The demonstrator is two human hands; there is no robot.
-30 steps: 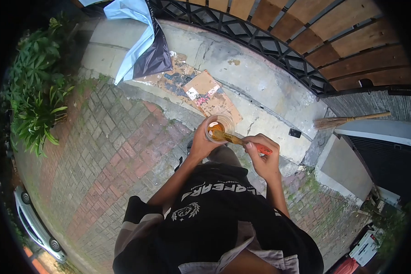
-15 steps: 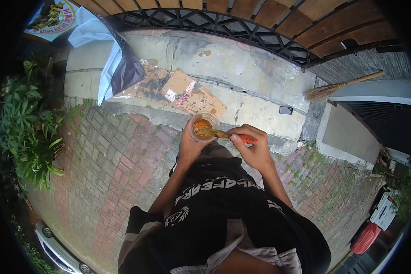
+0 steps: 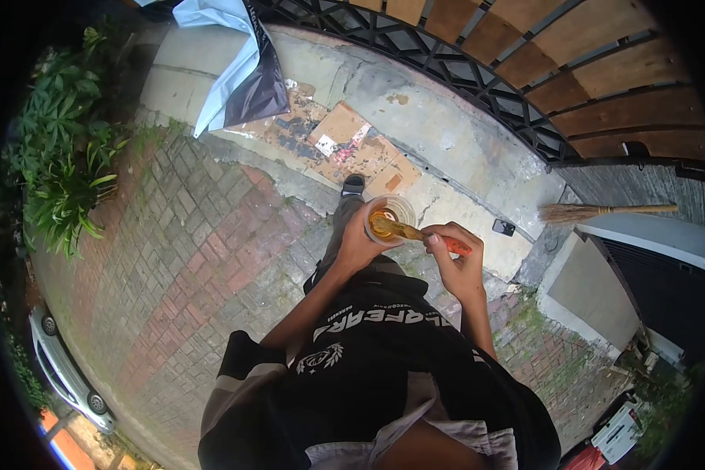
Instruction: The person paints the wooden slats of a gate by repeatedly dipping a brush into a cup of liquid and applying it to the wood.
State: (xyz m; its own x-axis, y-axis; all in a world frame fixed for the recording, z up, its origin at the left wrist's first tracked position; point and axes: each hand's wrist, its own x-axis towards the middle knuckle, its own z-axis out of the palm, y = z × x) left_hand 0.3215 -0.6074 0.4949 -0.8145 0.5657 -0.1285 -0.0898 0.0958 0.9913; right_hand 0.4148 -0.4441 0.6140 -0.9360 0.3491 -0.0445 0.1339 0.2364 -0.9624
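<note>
My left hand (image 3: 357, 244) is wrapped round a clear plastic cup (image 3: 409, 210) with amber liquid at its bottom. A paintbrush (image 3: 407, 230) with an orange-red handle reaches over the cup's rim, its stained head inside the cup. Fingers of my right hand (image 3: 464, 270) are closed on the brush handle, close to the cup's right side. Both hands are in front of my body, over the edge between the brick paving and the concrete strip.
Flattened cardboard (image 3: 352, 145) lies on the concrete, with a blue and black plastic sheet (image 3: 247, 70) beyond it. A phone (image 3: 504, 227) and a straw broom (image 3: 603, 211) lie to the right. A slatted wooden gate (image 3: 603, 78) stands ahead; plants (image 3: 70, 157) grow at left.
The view has turned and shifted, and one foot now shows stepping forward by the cardboard. The cup and paintbrush stay held; the brush head remains in the cup.
</note>
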